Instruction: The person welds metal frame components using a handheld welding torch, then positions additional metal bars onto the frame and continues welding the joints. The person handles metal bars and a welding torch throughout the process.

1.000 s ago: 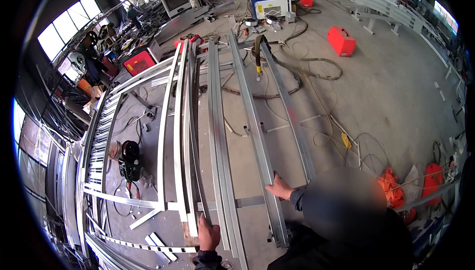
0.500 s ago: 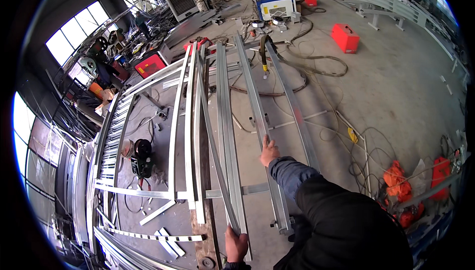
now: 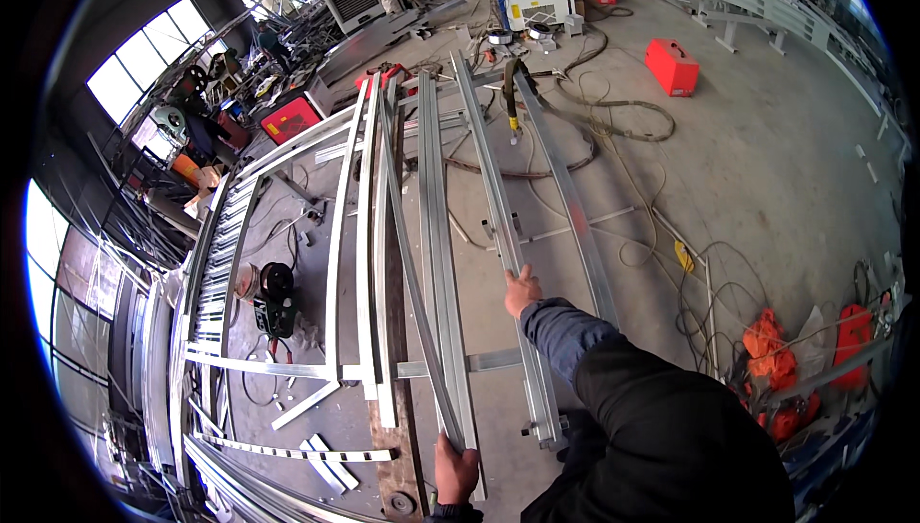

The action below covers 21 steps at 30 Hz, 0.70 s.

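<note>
My left hand (image 3: pixel 456 470) is closed around the near end of a thin silvery metal bar (image 3: pixel 414 278), which slants away to the far left across other bars. Farther forward and to the right, my right hand (image 3: pixel 522 291) grips a long metal channel (image 3: pixel 492 163) with its fingers over the edge. Small brackets (image 3: pixel 516 223) stick out from this channel midway and at its near end. Between my hands lies a pair of wider metal profiles (image 3: pixel 434 192). All of these rest across a metal crossbar (image 3: pixel 494 362).
A wooden plank (image 3: pixel 398 465) lies under the bars at the near side. To the left are a dark green machine (image 3: pixel 275 315) and a slatted frame (image 3: pixel 213 269). Hoses and cables (image 3: pixel 632 135) coil on the floor at right, near a red toolbox (image 3: pixel 672 69). A welding torch (image 3: pixel 513 106) hangs at the far end.
The channel under my right hand has shifted slightly away from me and looks turned a little. My left hand stays on the thin bar's end, almost unmoved.
</note>
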Each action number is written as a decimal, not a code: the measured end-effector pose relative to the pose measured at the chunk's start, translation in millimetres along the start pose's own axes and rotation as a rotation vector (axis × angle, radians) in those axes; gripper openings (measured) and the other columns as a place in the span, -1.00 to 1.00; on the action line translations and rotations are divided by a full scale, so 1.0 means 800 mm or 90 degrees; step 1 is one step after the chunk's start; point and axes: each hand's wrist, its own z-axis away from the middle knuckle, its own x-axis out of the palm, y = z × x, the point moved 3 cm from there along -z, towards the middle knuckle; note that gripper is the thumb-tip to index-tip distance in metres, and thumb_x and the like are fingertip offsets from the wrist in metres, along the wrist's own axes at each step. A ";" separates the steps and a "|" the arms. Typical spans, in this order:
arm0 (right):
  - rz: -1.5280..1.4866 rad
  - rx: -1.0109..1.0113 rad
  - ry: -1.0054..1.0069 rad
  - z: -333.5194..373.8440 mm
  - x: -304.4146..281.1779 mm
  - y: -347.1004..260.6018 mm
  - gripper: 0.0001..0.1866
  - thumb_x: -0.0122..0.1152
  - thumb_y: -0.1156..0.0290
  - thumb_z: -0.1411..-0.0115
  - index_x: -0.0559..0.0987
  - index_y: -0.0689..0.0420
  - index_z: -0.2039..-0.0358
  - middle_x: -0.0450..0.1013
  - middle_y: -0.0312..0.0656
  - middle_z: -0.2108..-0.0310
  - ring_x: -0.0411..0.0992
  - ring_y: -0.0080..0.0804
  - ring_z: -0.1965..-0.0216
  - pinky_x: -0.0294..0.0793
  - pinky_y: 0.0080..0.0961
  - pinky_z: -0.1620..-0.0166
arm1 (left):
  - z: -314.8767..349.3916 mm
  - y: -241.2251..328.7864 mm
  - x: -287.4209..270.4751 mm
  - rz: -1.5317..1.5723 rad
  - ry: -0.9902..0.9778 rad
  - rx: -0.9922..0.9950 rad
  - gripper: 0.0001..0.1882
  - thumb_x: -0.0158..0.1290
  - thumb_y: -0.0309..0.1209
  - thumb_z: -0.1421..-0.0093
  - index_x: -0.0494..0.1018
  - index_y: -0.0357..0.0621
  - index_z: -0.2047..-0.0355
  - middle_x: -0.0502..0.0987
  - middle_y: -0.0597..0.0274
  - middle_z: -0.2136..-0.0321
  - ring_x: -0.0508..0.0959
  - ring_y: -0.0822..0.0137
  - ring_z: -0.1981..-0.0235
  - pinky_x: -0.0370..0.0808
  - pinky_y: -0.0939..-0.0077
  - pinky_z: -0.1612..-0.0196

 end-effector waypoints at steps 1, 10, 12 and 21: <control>0.001 0.002 -0.001 0.000 0.002 -0.003 -0.46 0.19 0.41 -0.31 0.51 -0.07 -0.32 0.17 0.17 -0.32 0.51 0.23 -0.06 0.70 0.00 -0.03 | 0.001 0.000 -0.002 0.000 0.003 -0.002 -0.29 0.08 -0.36 -0.14 0.34 -0.43 -0.30 0.56 -0.43 0.11 0.56 -0.44 0.02 0.51 -0.15 -0.09; 0.181 -0.076 -0.017 -0.042 -0.009 -0.017 -0.36 0.19 0.38 -0.31 0.47 -0.15 -0.42 -0.07 0.28 -0.56 0.51 0.27 -0.12 0.64 -0.01 -0.10 | 0.000 -0.020 -0.015 -0.042 -0.017 -0.033 -0.22 0.09 -0.36 -0.15 0.28 -0.52 -0.36 0.55 -0.47 -0.04 0.56 -0.39 -0.08 0.51 -0.08 -0.19; 0.134 -0.069 -0.026 -0.070 -0.015 -0.004 -0.39 0.17 0.37 -0.33 0.49 -0.16 -0.41 -0.16 0.28 -0.61 0.53 0.28 -0.12 0.64 -0.01 -0.11 | -0.010 -0.019 -0.013 -0.028 -0.043 -0.045 -0.20 0.10 -0.36 -0.15 0.26 -0.53 -0.38 0.55 -0.47 -0.07 0.56 -0.38 -0.12 0.50 -0.06 -0.22; 0.078 -0.036 0.001 -0.089 0.010 -0.001 -0.53 0.13 0.47 -0.36 0.58 0.09 -0.27 0.05 0.27 -0.51 0.56 0.11 -0.02 0.68 -0.17 -0.10 | -0.008 -0.040 -0.009 -0.022 -0.015 -0.014 -0.22 0.06 -0.36 -0.17 0.26 -0.58 -0.37 0.53 -0.51 -0.10 0.53 -0.41 -0.16 0.48 -0.06 -0.27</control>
